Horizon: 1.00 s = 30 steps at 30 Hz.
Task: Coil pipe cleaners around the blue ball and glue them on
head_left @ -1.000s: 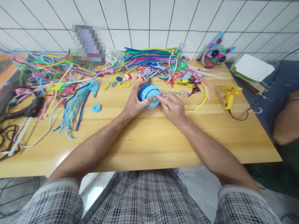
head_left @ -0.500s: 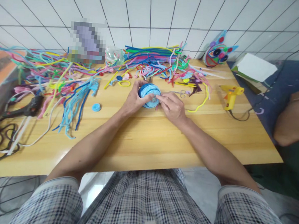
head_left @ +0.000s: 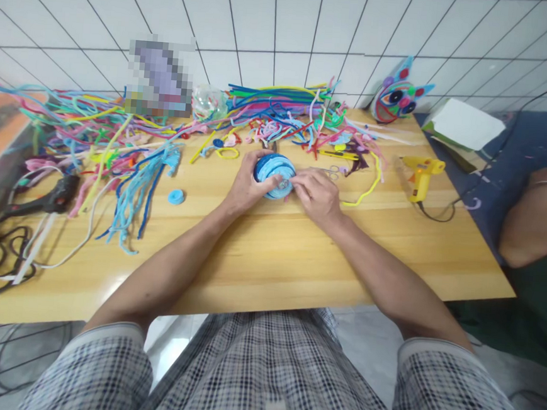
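Where the two bare hands meet over the middle of the table, a round ball wrapped in light- and dark-blue fuzzy strands sits between them. The left hand clasps its side, thumb laid across the front. The right hand has its fingertips drawn together at the ball's right edge; whether they pinch a strand end, the view is too soft to tell.

Blue coils cover most of the visible surface, while a small greyish patch near the left thumb looks unwrapped, so the covering appears well advanced but not closed. The far side is hidden.

Compared with the earlier frame, the ball sits slightly farther right, and the right fingertips have moved a little off the patch toward the edge. The metal scissors behind that hand are now more covered.

Nearby on the pale wooden table lie a small light-blue coiled disc and a bent yellow fuzzy strand. Farther out are a yellow glue gun on the right, a black glue gun on the left, and a multicoloured animal head with blue ears by the wall.
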{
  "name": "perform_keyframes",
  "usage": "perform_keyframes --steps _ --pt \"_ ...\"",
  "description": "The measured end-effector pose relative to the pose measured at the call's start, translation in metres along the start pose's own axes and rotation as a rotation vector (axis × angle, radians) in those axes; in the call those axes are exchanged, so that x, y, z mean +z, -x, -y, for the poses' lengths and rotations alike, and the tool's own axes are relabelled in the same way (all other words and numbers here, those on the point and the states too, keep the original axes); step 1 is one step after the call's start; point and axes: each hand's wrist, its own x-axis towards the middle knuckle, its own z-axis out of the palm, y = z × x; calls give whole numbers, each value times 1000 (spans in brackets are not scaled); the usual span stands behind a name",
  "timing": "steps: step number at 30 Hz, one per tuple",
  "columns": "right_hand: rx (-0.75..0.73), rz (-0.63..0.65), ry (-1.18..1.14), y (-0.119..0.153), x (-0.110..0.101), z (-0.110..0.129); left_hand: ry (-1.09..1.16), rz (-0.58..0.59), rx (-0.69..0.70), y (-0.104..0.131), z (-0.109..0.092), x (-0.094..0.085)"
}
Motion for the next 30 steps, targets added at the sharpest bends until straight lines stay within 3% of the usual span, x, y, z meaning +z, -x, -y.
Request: perform_keyframes --steps 12,19,24,30 --pt "-29 5 33 -2 0 8 32 139 -65 -13 -9 -17" --pt "-18 -5 40 -2 0 10 10 94 -92 -7 -16 -12" --pt "35 10 51 -3 -4 9 71 40 -92 -1 -9 -1" --pt "-33 -40 67 -4 -5 9 -28 79 13 -3 -5 -5"
